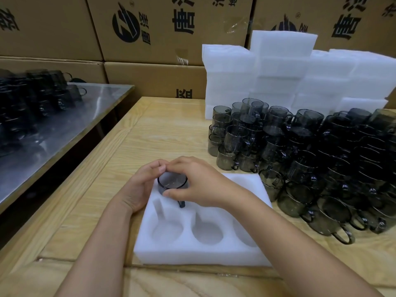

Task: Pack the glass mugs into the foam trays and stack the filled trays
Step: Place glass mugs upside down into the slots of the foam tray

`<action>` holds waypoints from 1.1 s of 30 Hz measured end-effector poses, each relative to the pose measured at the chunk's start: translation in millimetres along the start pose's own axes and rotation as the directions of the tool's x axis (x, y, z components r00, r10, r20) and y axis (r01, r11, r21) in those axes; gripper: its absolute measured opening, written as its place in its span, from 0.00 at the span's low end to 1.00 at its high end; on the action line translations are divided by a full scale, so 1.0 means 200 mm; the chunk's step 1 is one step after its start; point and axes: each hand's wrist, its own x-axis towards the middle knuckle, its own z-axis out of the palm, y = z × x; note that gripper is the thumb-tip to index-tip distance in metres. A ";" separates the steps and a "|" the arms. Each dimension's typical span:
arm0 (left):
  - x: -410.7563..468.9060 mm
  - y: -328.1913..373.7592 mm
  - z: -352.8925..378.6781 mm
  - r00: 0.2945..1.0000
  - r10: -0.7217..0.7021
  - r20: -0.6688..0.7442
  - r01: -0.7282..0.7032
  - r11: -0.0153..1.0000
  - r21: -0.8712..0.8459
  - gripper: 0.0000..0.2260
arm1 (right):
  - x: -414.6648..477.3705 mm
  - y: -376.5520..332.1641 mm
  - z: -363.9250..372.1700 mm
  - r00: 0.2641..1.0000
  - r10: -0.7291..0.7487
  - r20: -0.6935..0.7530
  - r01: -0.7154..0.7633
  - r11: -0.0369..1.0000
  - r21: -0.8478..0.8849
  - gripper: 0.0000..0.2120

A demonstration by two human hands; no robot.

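Note:
A white foam tray (199,252) with round cut-outs lies on the wooden table in front of me. A smoky glass mug (172,182) stands upright in the tray's far-left pocket, its handle pointing toward me. My left hand (139,187) curls round the mug's left side. My right hand (200,183) grips its rim from the right, thumb at the near edge. The near pockets hold nothing. The tray's far-right area is partly hidden by my right arm.
Several stacked smoky mugs (310,159) crowd the table to the right, close to the tray. Stacks of white foam trays (278,71) stand behind them. Cardboard boxes (162,28) line the back. A metal table (64,125) with more mugs is on the left.

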 end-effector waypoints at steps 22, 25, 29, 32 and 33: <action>0.00 -0.01 -0.02 0.998 -0.049 -0.034 0.051 0.997 0.058 0.22 | -0.06 0.06 -0.09 0.970 0.054 -0.239 -0.057 0.998 -0.004 0.19; 0.00 -0.01 -0.01 0.998 -0.046 -0.051 0.047 0.998 0.033 0.23 | -0.12 0.14 -0.32 0.729 0.034 -0.684 -0.209 0.962 -0.174 0.10; 0.01 -0.02 -0.01 0.997 -0.035 -0.065 0.037 0.999 0.028 0.21 | -0.19 0.35 -0.62 0.568 0.261 -0.781 -0.652 0.722 -0.232 0.19; 0.01 -0.03 -0.02 0.996 -0.053 -0.068 0.054 0.998 0.016 0.22 | -0.21 0.47 -0.72 0.594 0.452 -0.665 -0.766 0.571 -0.296 0.22; 0.02 -0.03 -0.03 0.996 -0.060 -0.068 0.060 0.998 0.007 0.22 | -0.21 0.50 -0.72 0.612 0.489 -0.622 -0.774 0.531 -0.344 0.22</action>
